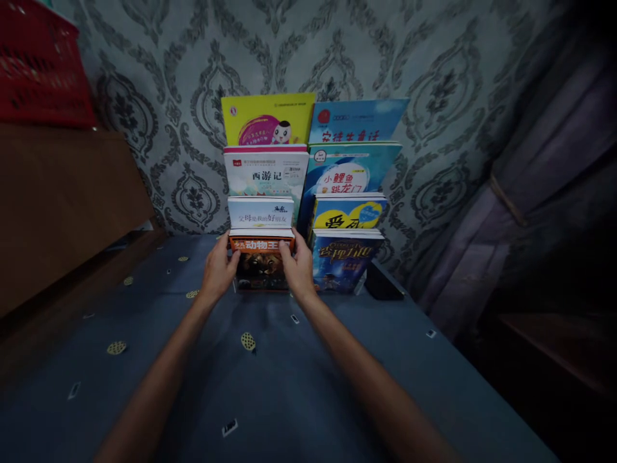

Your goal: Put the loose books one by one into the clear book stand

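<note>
In the head view, books stand upright in two columns of stepped rows against the wall. My left hand point(220, 266) grips the left edge of the front-left book point(263, 265), which has an orange title band and a lion's face. On the right edge of this same lion-cover book, my right hand point(297, 262) is closed, thumb on the front. Behind it rise a pale blue book point(261, 212), a white book point(267, 168) and a yellow book point(270, 119). A dark blue book point(344, 260) stands just right of my right hand. The fingers behind the book are hidden.
The books rest on a blue patterned cloth point(202, 386). A dark flat object point(383, 284) lies right of them. Brown wooden furniture point(62, 206) with a red basket point(43, 64) is at left. A tied purple curtain point(501, 199) hangs at right, before patterned wallpaper point(193, 96).
</note>
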`<state>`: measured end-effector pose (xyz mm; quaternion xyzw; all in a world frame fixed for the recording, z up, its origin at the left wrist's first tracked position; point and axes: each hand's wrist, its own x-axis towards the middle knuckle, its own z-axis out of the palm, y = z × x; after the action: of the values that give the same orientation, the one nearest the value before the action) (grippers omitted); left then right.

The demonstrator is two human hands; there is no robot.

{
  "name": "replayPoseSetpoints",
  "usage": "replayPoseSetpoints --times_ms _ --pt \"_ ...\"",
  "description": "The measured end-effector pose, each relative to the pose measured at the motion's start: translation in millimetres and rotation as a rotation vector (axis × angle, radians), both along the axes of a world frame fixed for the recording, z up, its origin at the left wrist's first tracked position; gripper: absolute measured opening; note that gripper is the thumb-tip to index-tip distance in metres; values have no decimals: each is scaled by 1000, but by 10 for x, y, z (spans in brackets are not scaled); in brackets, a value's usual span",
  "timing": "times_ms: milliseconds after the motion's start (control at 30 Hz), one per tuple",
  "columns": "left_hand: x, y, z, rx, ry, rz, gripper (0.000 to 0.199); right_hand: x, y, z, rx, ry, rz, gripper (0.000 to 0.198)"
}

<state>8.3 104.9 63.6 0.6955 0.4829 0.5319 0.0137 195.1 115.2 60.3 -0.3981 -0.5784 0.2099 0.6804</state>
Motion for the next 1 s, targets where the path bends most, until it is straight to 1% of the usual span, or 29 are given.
replayPoseSetpoints --times_ms 167,333,600,700,800,1000 --pt "-14 32 -28 4 -23 5 55 5 78 39 -20 -6 19 60" --pt "-19 32 -26 -39 -22 -12 56 3 115 58 -11 -10 6 59" --pt "13 27 -30 -48 -67 -50 58 14 133 71 3 -7 12 58" --pt "-20 45 -26 -49 -77 -68 56 21 134 69 4 -12 26 57" --pt "-114 87 -14 -61 -94 -121 56 30 131 52 4 -36 40 57" --pt "-368 187 -10 -142 -124 -297 57 56 120 -14 -16 -79 18 67"
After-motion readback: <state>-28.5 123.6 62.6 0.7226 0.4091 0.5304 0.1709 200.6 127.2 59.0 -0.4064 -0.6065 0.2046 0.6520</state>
